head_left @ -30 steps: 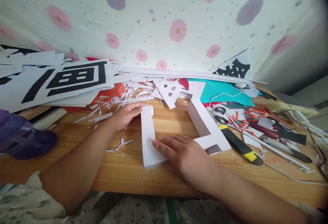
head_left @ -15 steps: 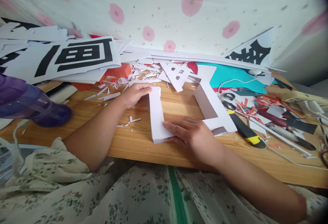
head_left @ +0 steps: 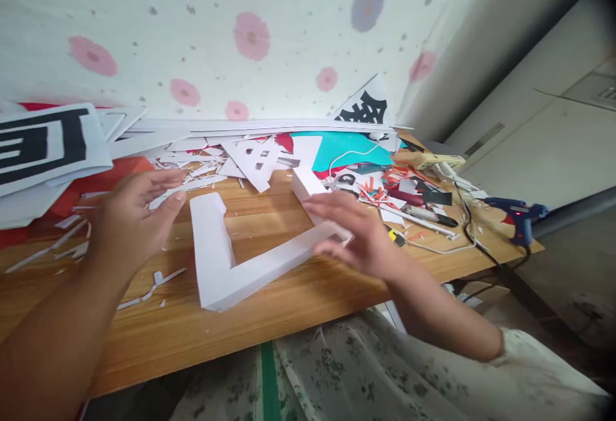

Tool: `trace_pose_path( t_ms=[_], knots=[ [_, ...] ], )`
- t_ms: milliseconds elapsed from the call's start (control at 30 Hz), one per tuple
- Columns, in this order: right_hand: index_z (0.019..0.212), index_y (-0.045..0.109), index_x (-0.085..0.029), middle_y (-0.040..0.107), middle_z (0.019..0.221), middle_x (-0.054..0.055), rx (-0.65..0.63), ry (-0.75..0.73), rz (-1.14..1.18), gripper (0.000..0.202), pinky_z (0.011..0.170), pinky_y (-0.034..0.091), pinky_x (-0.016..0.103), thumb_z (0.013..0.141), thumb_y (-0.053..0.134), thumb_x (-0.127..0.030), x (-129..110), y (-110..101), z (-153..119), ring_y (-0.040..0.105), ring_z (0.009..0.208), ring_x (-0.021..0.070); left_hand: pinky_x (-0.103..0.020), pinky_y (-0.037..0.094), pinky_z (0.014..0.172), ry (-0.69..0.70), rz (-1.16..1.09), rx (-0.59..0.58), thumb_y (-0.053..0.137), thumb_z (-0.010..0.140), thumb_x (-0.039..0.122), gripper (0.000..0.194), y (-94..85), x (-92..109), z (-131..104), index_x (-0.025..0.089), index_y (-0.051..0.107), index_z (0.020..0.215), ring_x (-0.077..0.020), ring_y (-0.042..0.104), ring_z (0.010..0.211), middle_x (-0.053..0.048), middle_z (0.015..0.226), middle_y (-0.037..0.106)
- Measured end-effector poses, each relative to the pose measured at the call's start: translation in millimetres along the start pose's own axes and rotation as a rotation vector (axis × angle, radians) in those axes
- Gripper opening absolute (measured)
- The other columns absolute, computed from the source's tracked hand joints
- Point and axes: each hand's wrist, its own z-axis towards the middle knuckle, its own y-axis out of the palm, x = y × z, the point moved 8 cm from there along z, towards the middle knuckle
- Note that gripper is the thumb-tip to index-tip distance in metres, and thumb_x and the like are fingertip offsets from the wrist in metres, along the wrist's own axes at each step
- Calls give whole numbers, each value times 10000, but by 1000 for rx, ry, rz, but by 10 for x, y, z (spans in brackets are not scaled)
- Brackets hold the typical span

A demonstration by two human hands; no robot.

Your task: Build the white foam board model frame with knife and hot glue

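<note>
Tbl: wht U-piece opens twd floral cloth, base near-L to far-R.

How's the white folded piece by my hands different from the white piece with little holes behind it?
The folded piece has raised side walls, while the holed piece looks flat. The folded piece bends around one wide gap; the holed piece has small separate cutouts. The folded piece sits nearer the table's front edge, the holed piece farther back. Both are white.

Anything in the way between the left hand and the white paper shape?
Nothing visible stands between the left hand and the white paper shape; the nearby white scraps lie low on the table.
</note>
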Motion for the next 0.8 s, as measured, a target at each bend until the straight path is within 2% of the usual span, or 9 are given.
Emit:
trace_pose_path(
  t_ms=[33, 67, 167, 233, 333, 433, 533, 667, 800],
  knots=[
    [1292, 599, -204, 653, 1269, 140, 24, 71, -11, 484, 1023, 464, 444, 899, 614, -485, 178, -144, -98, 595, 1191, 242, -414, 401, 1075, 93, 171, -44, 591, 834, 469, 389, 64, 226, -82, 279, 642, 1169, -255, 592, 1161, -14, 1250, 662],
    [1282, 612, -197, 645, 1278, 150, -13, 137, -27, 490, 1005, 482, 448, 868, 666, -455, 341, -216, -198, 602, 1184, 258, -421, 422, 1047, 187, 245, -160, 558, 842, 492, 367, 217, 445, -189, 304, 657, 1142, -264, 610, 1132, -2, 1222, 680],
    [1319, 590, -161, 607, 1338, 172, -125, 357, -22, 589, 1016, 483, 477, 794, 754, -372, 726, -248, -479, 590, 1215, 300, -439, 416, 1050, 373, 338, -629, 560, 836, 469, 527, 875, 924, -625, 296, 548, 1334, -304, 567, 1229, -57, 1381, 594],
    [1336, 578, -149, 653, 1278, 166, -137, 494, 65, 631, 968, 524, 465, 769, 772, -346, 862, -172, -616, 651, 1124, 295, -456, 463, 969, 408, 417, -718, 603, 807, 383, 587, 1191, 1097, -800, 219, 522, 1364, -354, 585, 1200, -145, 1396, 569],
    [1300, 617, -163, 719, 1162, 135, -85, 622, 281, 625, 902, 570, 437, 730, 797, -347, 921, -4, -726, 708, 989, 276, -407, 506, 820, 431, 504, -712, 506, 846, 204, 494, 1488, 1232, -894, 194, 524, 1340, -334, 655, 1084, -175, 1322, 619],
    [1231, 671, -180, 724, 1162, 106, 17, 701, 594, 584, 937, 561, 424, 694, 821, -353, 900, 148, -788, 703, 1023, 275, -361, 492, 700, 393, 567, -715, 416, 859, 111, 456, 1590, 1223, -906, 198, 549, 1286, -298, 699, 950, -152, 1175, 701],
    [1161, 711, -189, 734, 1142, 89, 108, 782, 831, 516, 927, 568, 403, 685, 829, -349, 840, 268, -866, 706, 1023, 270, -343, 461, 630, 347, 585, -705, 425, 899, 190, 347, 1559, 1162, -910, 219, 592, 1202, -282, 708, 844, -122, 1049, 739],
    [1100, 744, -227, 745, 1096, 72, 207, 730, 843, 445, 897, 570, 376, 681, 840, -343, 719, 287, -903, 704, 993, 247, -337, 455, 637, 372, 557, -671, 434, 925, 268, 304, 1490, 1117, -968, 235, 596, 1180, -268, 703, 832, -93, 1006, 743],
    [1042, 772, -256, 736, 1036, 80, 263, 685, 759, 397, 847, 569, 373, 687, 833, -423, 675, 287, -913, 678, 959, 242, -327, 473, 686, 372, 513, -666, 404, 946, 222, 300, 1457, 1103, -1010, 222, 580, 1188, -247, 699, 874, -70, 1039, 734]
  ],
)
